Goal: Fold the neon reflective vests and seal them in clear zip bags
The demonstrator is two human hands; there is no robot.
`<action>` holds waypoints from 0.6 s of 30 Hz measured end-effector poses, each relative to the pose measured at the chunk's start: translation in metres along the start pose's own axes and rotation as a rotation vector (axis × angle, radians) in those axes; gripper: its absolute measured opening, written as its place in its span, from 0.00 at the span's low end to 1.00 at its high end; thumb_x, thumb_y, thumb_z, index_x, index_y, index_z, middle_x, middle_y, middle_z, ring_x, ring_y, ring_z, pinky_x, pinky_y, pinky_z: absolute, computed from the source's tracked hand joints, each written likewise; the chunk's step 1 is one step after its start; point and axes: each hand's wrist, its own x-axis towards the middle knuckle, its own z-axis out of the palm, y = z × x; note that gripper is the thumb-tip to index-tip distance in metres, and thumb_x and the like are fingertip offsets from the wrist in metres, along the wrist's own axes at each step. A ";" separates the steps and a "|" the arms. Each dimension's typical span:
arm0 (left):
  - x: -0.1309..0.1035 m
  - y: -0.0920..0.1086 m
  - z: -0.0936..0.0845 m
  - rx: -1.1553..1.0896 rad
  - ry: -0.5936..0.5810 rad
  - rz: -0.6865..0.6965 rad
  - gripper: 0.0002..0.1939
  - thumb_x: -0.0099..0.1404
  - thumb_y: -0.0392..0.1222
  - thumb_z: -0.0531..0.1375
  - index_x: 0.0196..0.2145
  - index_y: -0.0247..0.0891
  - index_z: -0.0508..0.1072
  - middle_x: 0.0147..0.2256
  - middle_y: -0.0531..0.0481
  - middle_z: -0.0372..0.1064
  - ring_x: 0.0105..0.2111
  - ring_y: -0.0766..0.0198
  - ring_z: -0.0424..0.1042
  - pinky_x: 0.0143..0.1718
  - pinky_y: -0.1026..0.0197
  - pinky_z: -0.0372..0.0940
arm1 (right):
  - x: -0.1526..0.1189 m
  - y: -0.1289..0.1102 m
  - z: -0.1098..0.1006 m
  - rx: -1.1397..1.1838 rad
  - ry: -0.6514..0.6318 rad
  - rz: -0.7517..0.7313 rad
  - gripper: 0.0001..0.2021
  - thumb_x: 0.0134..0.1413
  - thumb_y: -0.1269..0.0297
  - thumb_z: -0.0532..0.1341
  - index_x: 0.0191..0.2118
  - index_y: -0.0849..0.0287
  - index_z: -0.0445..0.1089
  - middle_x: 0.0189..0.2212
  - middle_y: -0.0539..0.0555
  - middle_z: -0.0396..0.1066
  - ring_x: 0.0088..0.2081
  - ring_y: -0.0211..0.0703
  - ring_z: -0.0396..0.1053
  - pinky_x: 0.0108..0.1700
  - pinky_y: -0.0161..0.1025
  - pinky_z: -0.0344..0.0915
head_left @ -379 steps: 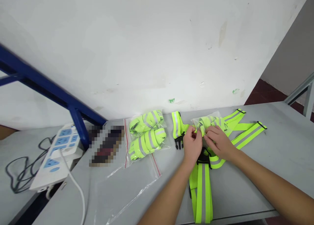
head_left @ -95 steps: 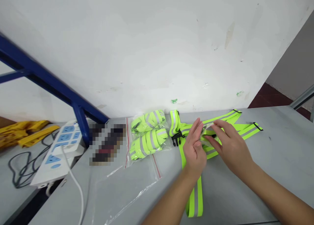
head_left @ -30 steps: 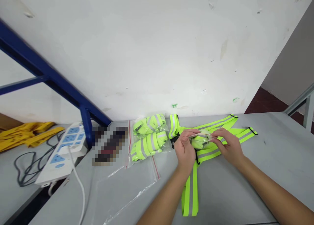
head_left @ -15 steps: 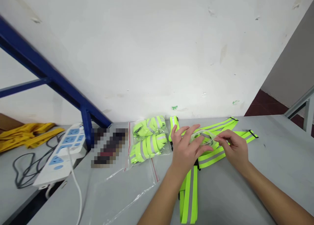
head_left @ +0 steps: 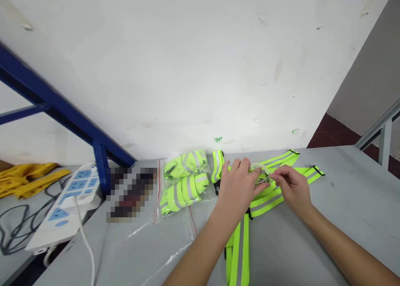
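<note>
head view: we are pinching a small clear plastic bag (head_left: 261,172) between our left hand (head_left: 238,189) and right hand (head_left: 290,187), both closing on it above the neon yellow reflective strap vest (head_left: 265,199) lying near the grey table's (head_left: 343,202) far edge. two bagged folded yellow straps (head_left: 183,182) are sitting just left, beside an empty clear zip bag (head_left: 150,244).
</note>
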 end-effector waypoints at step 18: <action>0.030 -0.013 -0.004 -0.207 -0.005 0.245 0.18 0.69 0.48 0.53 0.27 0.41 0.76 0.31 0.51 0.74 0.35 0.61 0.71 0.45 0.54 0.58 | 0.013 0.004 -0.010 0.016 -0.004 -0.103 0.04 0.61 0.66 0.56 0.34 0.55 0.67 0.29 0.51 0.69 0.31 0.40 0.68 0.31 0.38 0.69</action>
